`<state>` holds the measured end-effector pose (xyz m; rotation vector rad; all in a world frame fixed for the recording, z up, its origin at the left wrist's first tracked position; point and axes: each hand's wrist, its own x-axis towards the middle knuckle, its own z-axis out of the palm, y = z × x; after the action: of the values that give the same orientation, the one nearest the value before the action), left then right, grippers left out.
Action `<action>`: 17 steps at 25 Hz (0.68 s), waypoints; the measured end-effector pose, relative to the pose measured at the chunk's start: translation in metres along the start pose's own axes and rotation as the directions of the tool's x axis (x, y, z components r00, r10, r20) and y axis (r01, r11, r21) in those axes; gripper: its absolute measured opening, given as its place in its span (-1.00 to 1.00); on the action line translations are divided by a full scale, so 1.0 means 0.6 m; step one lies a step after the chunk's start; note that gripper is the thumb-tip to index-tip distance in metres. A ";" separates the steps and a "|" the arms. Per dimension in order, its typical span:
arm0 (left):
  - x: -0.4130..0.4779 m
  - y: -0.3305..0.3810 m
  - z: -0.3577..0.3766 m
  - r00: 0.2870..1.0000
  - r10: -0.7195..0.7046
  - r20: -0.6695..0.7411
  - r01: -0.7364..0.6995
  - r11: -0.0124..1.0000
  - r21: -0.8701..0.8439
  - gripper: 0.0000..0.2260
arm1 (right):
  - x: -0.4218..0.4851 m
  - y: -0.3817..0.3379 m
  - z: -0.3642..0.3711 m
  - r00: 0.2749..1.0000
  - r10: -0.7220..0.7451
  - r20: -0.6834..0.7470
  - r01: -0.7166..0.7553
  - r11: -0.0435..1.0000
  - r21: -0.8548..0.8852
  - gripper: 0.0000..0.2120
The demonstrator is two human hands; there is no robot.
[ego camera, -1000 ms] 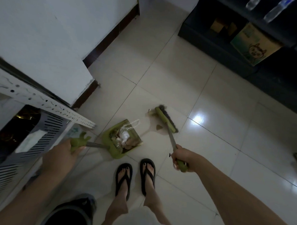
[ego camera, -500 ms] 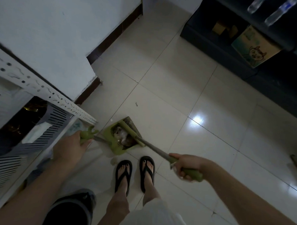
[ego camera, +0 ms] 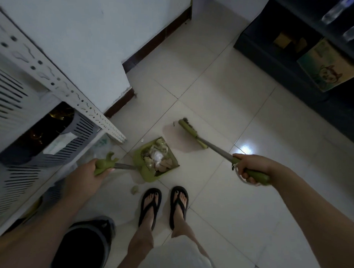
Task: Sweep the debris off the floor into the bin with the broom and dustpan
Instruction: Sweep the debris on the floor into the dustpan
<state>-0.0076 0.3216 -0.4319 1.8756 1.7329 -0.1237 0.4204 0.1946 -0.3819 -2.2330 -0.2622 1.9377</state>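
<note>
The person stands in black flip-flops (ego camera: 150, 205) on a pale tiled floor (ego camera: 223, 91). The left hand (ego camera: 86, 175) has its grip wrapped tight around the green handle of a dustpan (ego camera: 148, 169), whose pan rests on the tiles just ahead of the toes and is heaped with debris (ego camera: 158, 158): crumpled wrappers, a clear plastic bag, brownish scraps. One small crumpled bit (ego camera: 134, 190) lies loose on the floor just beside the pan's near corner, close to the left foot. The right hand (ego camera: 249, 168) is closed around the green end of the broom (ego camera: 193, 134), its metal shaft slanting down and forward; the brush head sits on the floor beyond the dustpan's open mouth, apart from it. A dark round bin (ego camera: 84, 247) stands by the left leg, below the left forearm. To the left is a grey slotted basket (ego camera: 57, 145) under a white perforated rail (ego camera: 77, 102). A cardboard box (ego camera: 327, 67) with a cartoon cat sits on a dark shelf at the far right.
</note>
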 end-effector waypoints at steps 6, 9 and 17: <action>-0.075 -0.014 0.013 0.992 -0.086 -0.095 0.081 0.995 -0.056 -0.69 | 0.082 -0.078 0.006 0.999 -0.048 -0.020 0.047 0.998 -0.050 -0.83; -0.130 -0.033 0.032 0.986 -0.102 -0.135 0.088 0.990 -0.107 -0.70 | 0.130 -0.104 0.035 0.998 -0.058 0.003 0.058 0.984 -0.170 -0.77; -0.268 -0.020 0.035 0.952 -0.302 -0.048 0.278 0.921 -0.272 -0.76 | 0.123 -0.027 0.149 0.982 -0.048 0.181 0.135 0.849 -0.510 -0.40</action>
<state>-0.0373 0.1693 -0.3828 1.4462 1.9742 0.0755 0.3420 0.2295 -0.4614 -2.2930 -1.0142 2.1955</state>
